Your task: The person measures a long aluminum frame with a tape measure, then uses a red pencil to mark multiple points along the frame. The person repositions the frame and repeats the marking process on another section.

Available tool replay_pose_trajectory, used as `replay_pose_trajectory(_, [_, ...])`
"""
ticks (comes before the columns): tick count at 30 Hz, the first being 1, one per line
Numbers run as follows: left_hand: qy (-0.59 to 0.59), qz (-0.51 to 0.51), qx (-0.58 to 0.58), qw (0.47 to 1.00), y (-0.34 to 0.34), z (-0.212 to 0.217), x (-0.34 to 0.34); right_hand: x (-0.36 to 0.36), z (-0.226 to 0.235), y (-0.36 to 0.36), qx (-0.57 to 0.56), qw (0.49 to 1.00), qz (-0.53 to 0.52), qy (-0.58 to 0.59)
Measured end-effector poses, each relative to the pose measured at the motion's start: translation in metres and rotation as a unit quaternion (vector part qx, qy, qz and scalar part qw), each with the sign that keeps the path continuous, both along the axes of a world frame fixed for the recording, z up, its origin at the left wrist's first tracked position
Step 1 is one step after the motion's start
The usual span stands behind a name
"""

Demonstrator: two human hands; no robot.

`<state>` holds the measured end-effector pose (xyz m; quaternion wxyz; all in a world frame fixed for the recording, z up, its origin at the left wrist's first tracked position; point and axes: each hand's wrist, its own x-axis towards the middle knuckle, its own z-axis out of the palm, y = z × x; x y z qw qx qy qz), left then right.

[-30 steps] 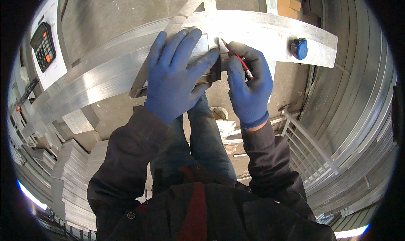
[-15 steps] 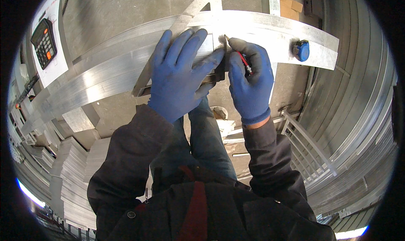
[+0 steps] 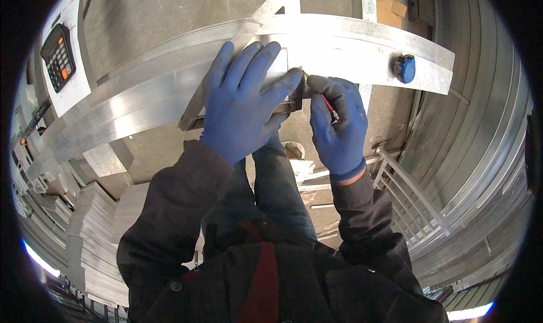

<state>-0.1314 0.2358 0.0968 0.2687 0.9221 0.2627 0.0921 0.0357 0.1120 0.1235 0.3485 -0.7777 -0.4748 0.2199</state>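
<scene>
A long silvery metal profile lies crosswise in front of me. On it rests a metal triangular set square with a dark stock along the profile's near edge. My left hand, in a blue glove, presses on the square with fingers spread and stretched out. Its thumb reaches the dark part of the stock. Just right of there, my right hand, gloved in blue too, pinches a thin red pencil. The pencil's tip points at the square's right side, near the profile's near edge; glare washes out the surface beyond.
A blue tape measure sits on the profile's right part. At far left, a black calculator lies on a white paper sheet. Long metal profiles are stacked at right. A white barred frame stands low on the right.
My right hand has drawn the pencil nearer to me along the square's right side, toward the profile's near edge. The left hand stays on the square, barely shifted.
</scene>
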Motion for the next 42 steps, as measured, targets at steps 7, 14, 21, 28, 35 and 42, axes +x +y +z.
replay_pose_trajectory(7, [-0.004,0.002,-0.002,1.0,0.0,0.001,0.0,0.009,-0.007,0.023,0.028,1.0,0.003,-0.007])
replay_pose_trajectory(14, [-0.013,-0.002,0.009,1.0,-0.001,-0.003,-0.002,0.002,0.007,-0.002,-0.02,1.0,0.019,-0.007])
replay_pose_trajectory(21, [-0.012,-0.005,0.011,1.0,0.0,-0.003,-0.002,-0.007,0.005,-0.009,-0.02,1.0,-0.015,0.01])
replay_pose_trajectory(28, [-0.024,0.004,0.014,1.0,0.004,-0.003,0.003,0.0,0.009,0.005,0.019,0.999,-0.027,0.029])
replay_pose_trajectory(35, [-0.028,-0.004,0.022,0.999,0.001,-0.008,-0.001,0.013,0.003,0.01,0.018,0.994,-0.072,0.082])
replay_pose_trajectory(42, [-0.008,-0.008,0.016,1.0,0.001,-0.005,-0.002,0.01,-0.008,0.025,0.07,0.997,-0.025,0.027])
